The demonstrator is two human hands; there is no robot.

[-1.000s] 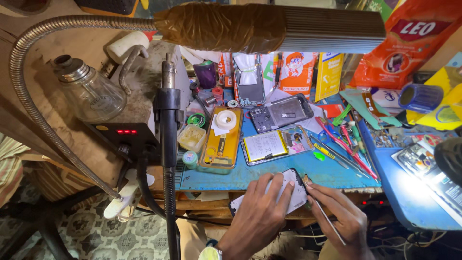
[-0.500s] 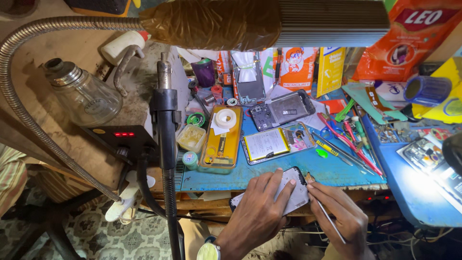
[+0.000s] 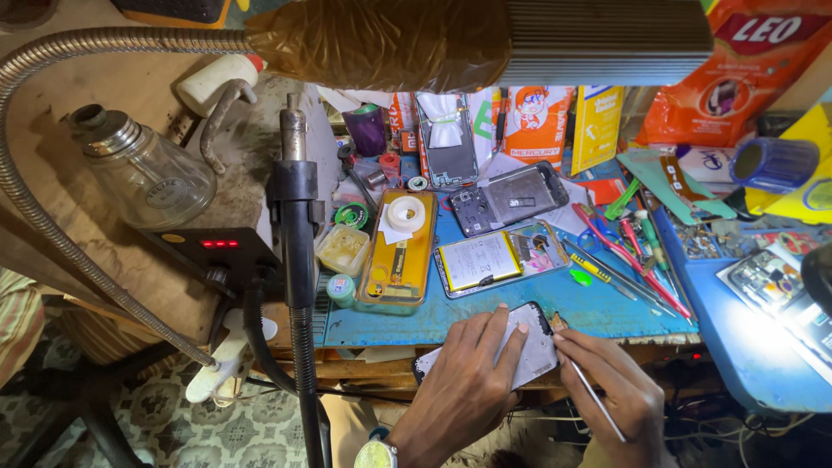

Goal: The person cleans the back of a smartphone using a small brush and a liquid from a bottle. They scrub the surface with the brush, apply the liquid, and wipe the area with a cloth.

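The left hand (image 3: pixel 468 390) lies flat across a slim grey phone body (image 3: pixel 529 351), its grip pinning the body against the near edge of the blue work surface (image 3: pixel 607 299). The right hand (image 3: pixel 620 394) pinches a thin metal tool (image 3: pixel 598 403), tip at the phone's far right corner. Keeping that left palm pressing evenly should steady the corner; the tip likely wants a shallow angle and light force. Just beyond lie an opened phone with a white battery (image 3: pixel 498 257) and a yellow case (image 3: pixel 400 251).

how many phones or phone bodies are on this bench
4 clearly. One under both hands at the front edge, an opened one showing its battery mid-mat, a dark frame behind it, and one propped upright at the back. Clutter may hide more.
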